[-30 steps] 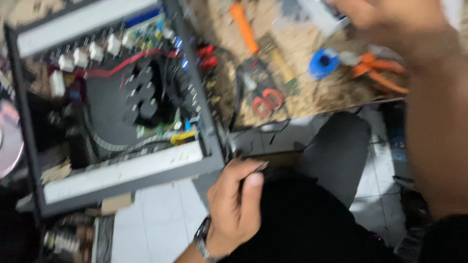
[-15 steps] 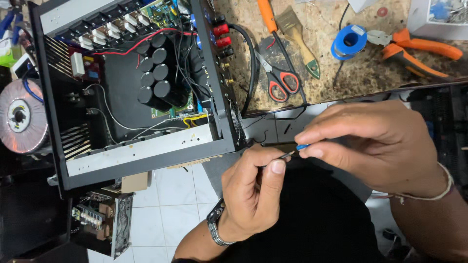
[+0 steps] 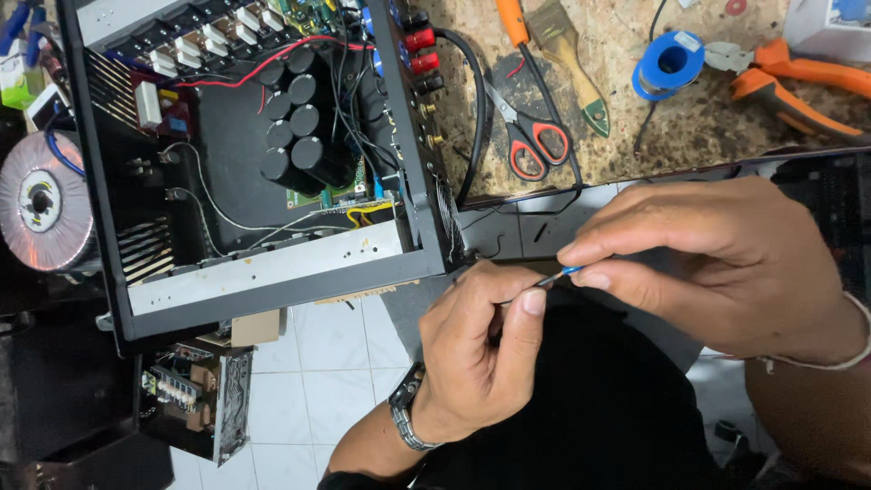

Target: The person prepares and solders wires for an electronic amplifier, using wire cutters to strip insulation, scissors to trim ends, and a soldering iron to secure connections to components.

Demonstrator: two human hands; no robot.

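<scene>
Both hands now steady over the lap: left hand point(image 3: 476, 358) and right hand point(image 3: 717, 268) each pinch the thin wire point(image 3: 555, 277), right hand down from the bench point(image 3: 635, 136) since 1 s ago.

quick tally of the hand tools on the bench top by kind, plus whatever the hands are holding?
Scissors, red handles: 1
Paintbrush: 1
Screwdriver, orange handle: 1
Pliers, orange handles: 1
Blue spool: 1
Thin blue wire, pinched between left hand and right hand: 1
Total: 6
</scene>
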